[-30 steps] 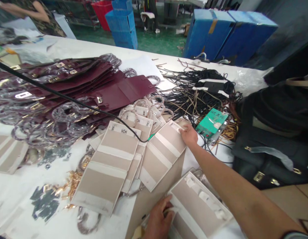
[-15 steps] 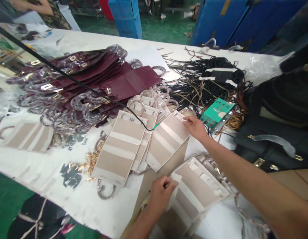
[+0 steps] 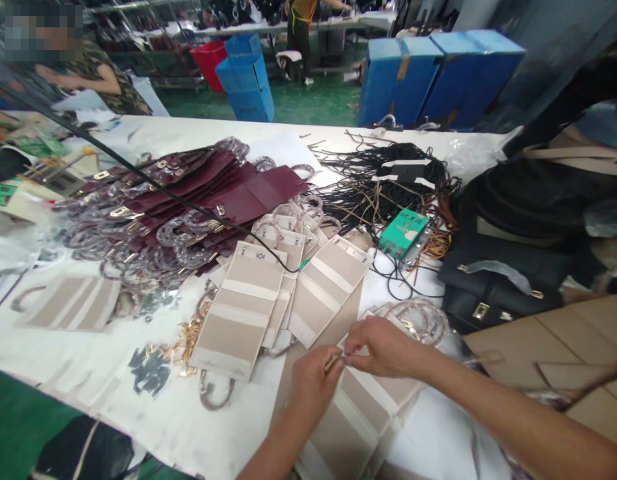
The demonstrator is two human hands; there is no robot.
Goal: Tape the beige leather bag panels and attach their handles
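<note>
My left hand is closed, with a small brownish piece showing between thumb and fingers; I cannot make out what it is. Right beside it my right hand pinches at the same spot, fingertips nearly touching the left ones. Both are above a stack of beige bag panels with pale strips, which have plastic-wrapped handles. Farther off lie a beige panel with metal fittings and another beige panel on a fanned pile.
Maroon bag pieces are heaped at the back left. Gold hardware and dark grey pieces lie left. A black cable crosses overhead. Black cords, a green box and black bags are to the right.
My right hand has come back from the top edge of the far beige panel to meet my left hand. The view has tilted up, showing more of the room.
</note>
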